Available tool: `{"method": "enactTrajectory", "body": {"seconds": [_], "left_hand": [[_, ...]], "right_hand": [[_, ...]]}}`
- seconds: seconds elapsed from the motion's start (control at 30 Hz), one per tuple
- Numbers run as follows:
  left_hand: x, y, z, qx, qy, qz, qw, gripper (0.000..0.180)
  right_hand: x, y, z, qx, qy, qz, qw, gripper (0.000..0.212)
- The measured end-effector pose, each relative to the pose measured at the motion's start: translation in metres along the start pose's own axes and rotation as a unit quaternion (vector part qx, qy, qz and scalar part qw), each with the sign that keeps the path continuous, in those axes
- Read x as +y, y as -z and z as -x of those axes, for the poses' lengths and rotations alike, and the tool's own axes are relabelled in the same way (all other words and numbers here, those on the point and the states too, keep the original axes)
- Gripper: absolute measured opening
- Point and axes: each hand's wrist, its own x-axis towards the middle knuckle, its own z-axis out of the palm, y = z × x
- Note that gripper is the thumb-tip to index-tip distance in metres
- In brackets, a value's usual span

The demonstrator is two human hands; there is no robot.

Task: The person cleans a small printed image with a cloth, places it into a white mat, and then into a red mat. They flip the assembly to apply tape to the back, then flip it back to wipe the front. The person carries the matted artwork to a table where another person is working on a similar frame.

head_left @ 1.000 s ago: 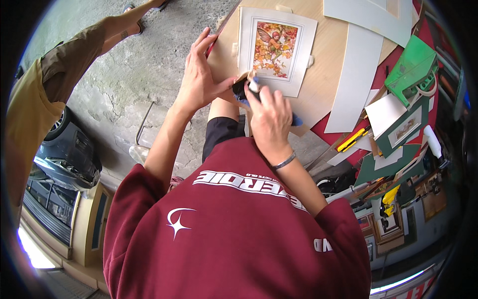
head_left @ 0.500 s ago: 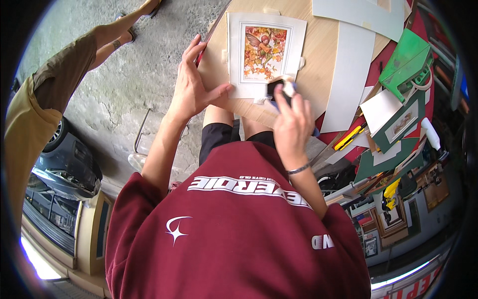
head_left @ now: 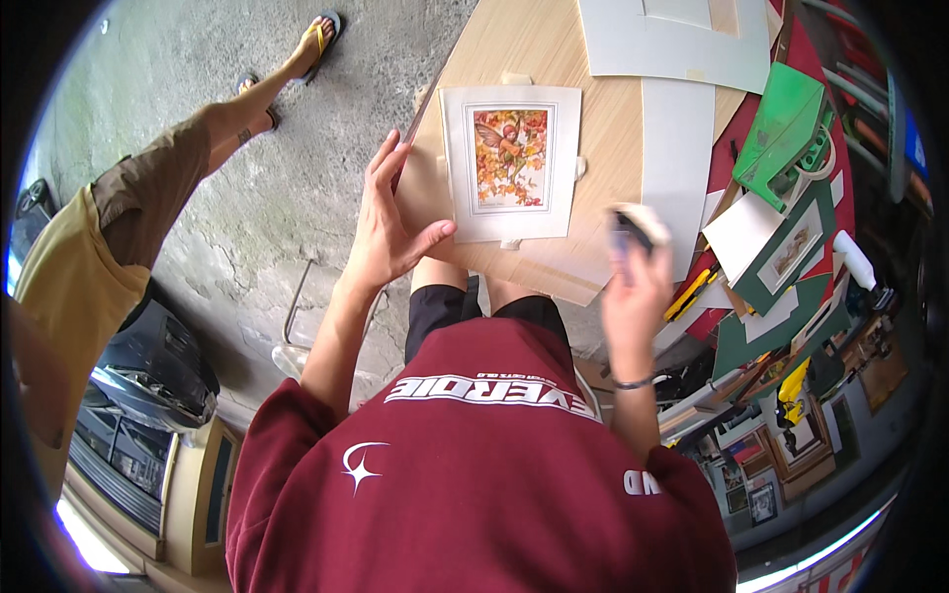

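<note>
A small print of a winged figure among autumn leaves (head_left: pixel 511 158), with a wide pale border, lies on a wood-grained board (head_left: pixel 613 128). Little cream tape tabs (head_left: pixel 516 78) stick out around its edges. My left hand (head_left: pixel 388 222) grips the board's left corner, its thumb over the face near the print and its fingers along the edge. Right of the print, clear of it, my right hand (head_left: pixel 638 296) is closed round what looks like a roll of cream tape (head_left: pixel 647 225) with a dark middle. Motion blurs that hand and the roll.
White mat boards (head_left: pixel 677 148) cover the board's right side. Beyond are a green metal tool (head_left: pixel 786 133), a yellow cutter knife (head_left: pixel 694 292), green mats (head_left: pixel 796 252) and a white tube (head_left: pixel 855 262). Another person's leg (head_left: pixel 227 124) shows at the left, near a parked car (head_left: pixel 158 351).
My right hand has moved right, away from the print's lower right corner, with the roll. The board and print appear lower in view. My left hand keeps its place on the corner.
</note>
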Motion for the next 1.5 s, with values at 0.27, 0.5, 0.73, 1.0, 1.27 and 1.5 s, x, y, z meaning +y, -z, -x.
{"method": "enactTrajectory", "body": {"seconds": [0.27, 0.5, 0.73, 1.0, 1.27, 1.5], "left_hand": [[0.036, -0.003, -0.079, 0.017, -0.002, -0.170, 0.985, 0.073], [0.058, -0.003, -0.111, -0.028, -0.033, -0.259, 0.965, 0.055], [0.065, 0.007, -0.127, -0.118, 0.068, -0.088, 0.987, 0.017], [0.097, 0.007, -0.161, -0.178, 0.040, 0.016, 0.983, 0.016], [0.102, -0.037, -0.200, -0.003, -0.031, 0.004, 1.000, 0.047], [0.105, -0.102, -0.246, 0.068, 0.212, 0.267, 0.937, 0.073]], "right_hand": [[0.014, 0.024, -0.027, 0.133, 0.019, 0.048, 0.990, 0.051], [-0.063, -0.049, 0.009, 0.025, -0.073, -0.160, 0.984, 0.064], [-0.046, -0.046, 0.009, 0.030, -0.127, -0.257, 0.958, 0.063], [0.050, 0.012, -0.138, 0.230, -0.072, -0.261, 0.935, 0.041], [0.133, 0.004, -0.294, 0.258, 0.071, 0.012, 0.963, 0.059], [0.147, 0.010, -0.360, 0.191, -0.036, 0.139, 0.971, 0.071]]}}
